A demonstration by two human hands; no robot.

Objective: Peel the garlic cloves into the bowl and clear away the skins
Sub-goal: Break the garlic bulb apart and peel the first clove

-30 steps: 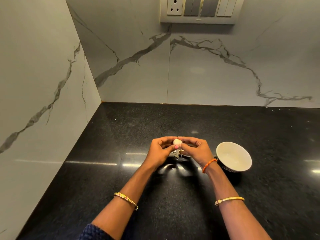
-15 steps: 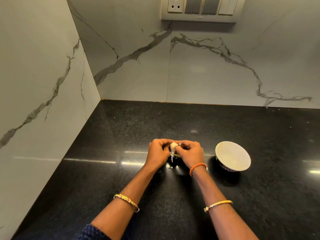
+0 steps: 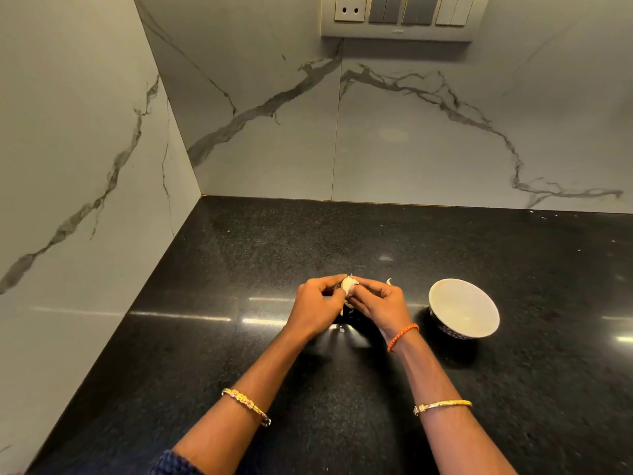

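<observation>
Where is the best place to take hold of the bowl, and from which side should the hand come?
Probably grip the bowl at its near-left rim, fingers outside on the patterned wall, thumb over the edge. It stands upright, mouth up, just right of the right hand, so come from its left. Both hands first must release the garlic.

Bare counter (image 3: 239,354) lies left of the hands — only the bowl (image 3: 463,308) stands just right of them.
</observation>
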